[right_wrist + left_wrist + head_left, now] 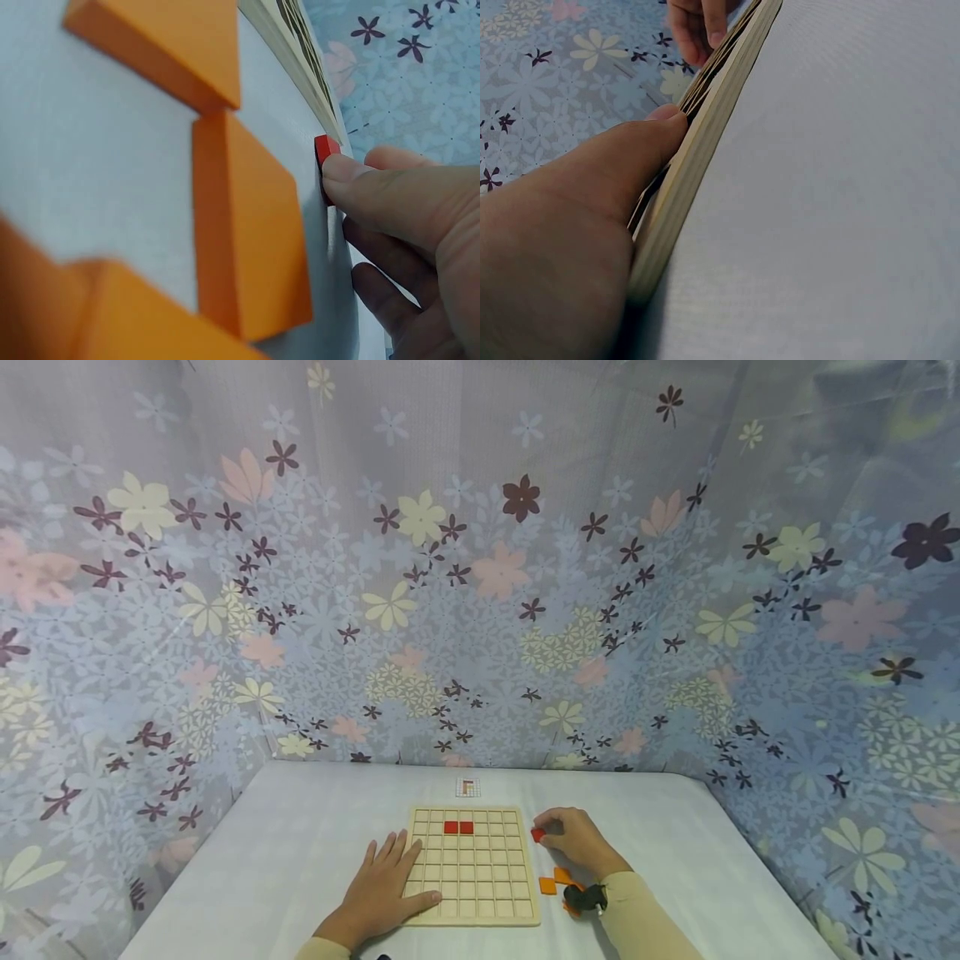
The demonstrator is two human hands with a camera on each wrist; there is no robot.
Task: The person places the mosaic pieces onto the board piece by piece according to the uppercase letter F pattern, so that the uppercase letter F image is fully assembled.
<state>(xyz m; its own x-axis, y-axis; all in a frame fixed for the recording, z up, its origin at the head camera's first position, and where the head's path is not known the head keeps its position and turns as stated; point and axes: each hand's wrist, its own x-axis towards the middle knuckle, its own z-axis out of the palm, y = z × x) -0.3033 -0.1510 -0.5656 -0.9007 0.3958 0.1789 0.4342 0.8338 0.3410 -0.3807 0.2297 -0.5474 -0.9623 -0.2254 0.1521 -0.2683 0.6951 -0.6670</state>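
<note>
A wooden grid board [480, 893] lies on the white table, with two red square tiles [459, 827] side by side in a row near its far edge. My left hand [382, 881] rests flat on the board's left side, fingers spread. In the left wrist view the thumb [656, 142] lies over the board's near rim. Just off the board's right edge, my right hand [576, 839] pinches a red tile [537, 834] between thumb and fingers. In the right wrist view this red tile [324, 150] stands on edge, partly hidden behind the thumb.
Several orange square tiles [548, 886] lie on the table right of the board, partly under the right wrist. Beyond the far edge of the board is a small printed grid card [468, 787]. A floral curtain [480, 610] surrounds the table's back and sides.
</note>
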